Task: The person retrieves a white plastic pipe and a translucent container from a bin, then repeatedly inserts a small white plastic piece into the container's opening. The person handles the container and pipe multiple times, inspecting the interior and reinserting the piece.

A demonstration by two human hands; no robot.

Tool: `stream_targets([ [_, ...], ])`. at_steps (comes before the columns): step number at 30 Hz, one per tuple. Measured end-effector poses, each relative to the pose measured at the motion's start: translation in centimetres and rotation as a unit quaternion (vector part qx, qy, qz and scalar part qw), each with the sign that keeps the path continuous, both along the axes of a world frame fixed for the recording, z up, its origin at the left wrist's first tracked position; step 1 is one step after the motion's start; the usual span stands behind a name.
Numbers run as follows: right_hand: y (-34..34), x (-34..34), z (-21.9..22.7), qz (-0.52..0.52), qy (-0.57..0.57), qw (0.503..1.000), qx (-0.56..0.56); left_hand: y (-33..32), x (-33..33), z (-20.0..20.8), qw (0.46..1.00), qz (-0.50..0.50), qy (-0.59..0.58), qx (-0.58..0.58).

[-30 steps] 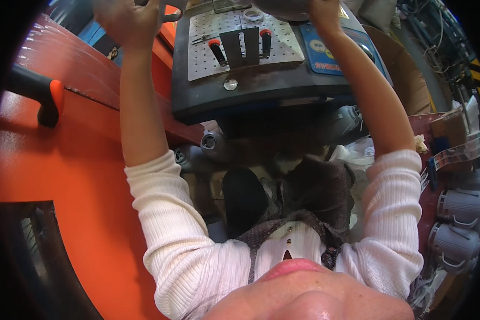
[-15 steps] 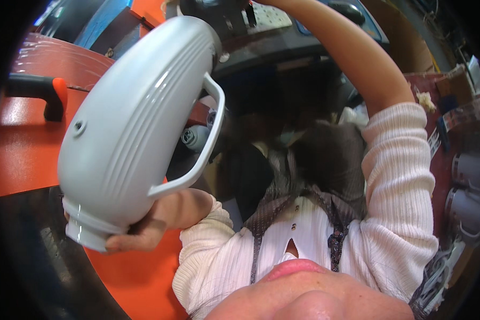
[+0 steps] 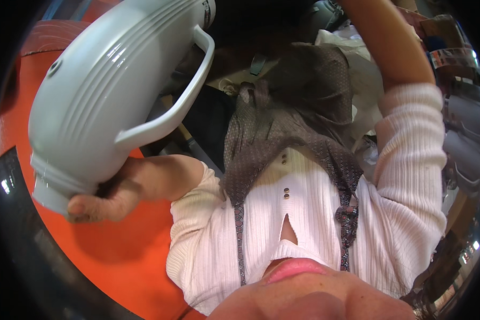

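Note:
A glossy pale grey plastic jug body (image 3: 106, 80) with a ribbed side and a long curved handle (image 3: 170, 120) lies tilted across the upper left. A small round hole (image 3: 54, 67) shows on its side. My left hand (image 3: 112, 197) grips the jug by its narrower collar (image 3: 53, 192) at the lower left, thumb on the near side and the other fingers hidden behind it. The jug's other end, with a darker rim, reaches the top of the picture. My right forearm (image 3: 386, 42) runs up past the top edge, and the hand itself is out of the picture.
An orange surface (image 3: 128, 261) with a black edge (image 3: 48, 266) lies below and left of the jug. Several pale grey plastic parts (image 3: 466, 114) are stacked at the far right. Crumpled whitish plastic (image 3: 365, 85) sits beside my dark apron (image 3: 304, 96).
The jug body and my left hand have shifted left and upward in the picture, the grip unchanged. My view has moved, and the dark equipment at the top has dropped out of it.

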State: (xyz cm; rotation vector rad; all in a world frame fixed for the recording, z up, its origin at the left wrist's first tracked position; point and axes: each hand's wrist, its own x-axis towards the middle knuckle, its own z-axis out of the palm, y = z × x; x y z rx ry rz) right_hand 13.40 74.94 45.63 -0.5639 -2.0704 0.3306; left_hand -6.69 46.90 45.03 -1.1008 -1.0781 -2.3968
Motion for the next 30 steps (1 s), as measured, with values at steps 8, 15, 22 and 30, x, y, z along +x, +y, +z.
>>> stream_targets([
  [8, -15.2, 12.0, -14.2, -0.05, -0.036, 0.993, -0.103, -0.7, -0.9, -2.5, 0.997, -0.019, -0.005, -0.075],
  [15, -22.7, 14.2, -19.0, -0.072, -0.073, 0.954, -0.282, -0.7, -0.9, -2.9, 0.991, -0.126, 0.018, -0.033],
  [22, -25.8, 12.9, -14.9, 0.05, 0.013, 0.964, -0.26, -2.4, 1.1, -3.3, 0.952, -0.268, -0.13, -0.063],
  [30, -25.0, 12.5, -15.5, -0.134, 0.239, 0.952, -0.138, -0.4, 0.8, -10.2, 0.824, -0.425, -0.36, -0.105],
])
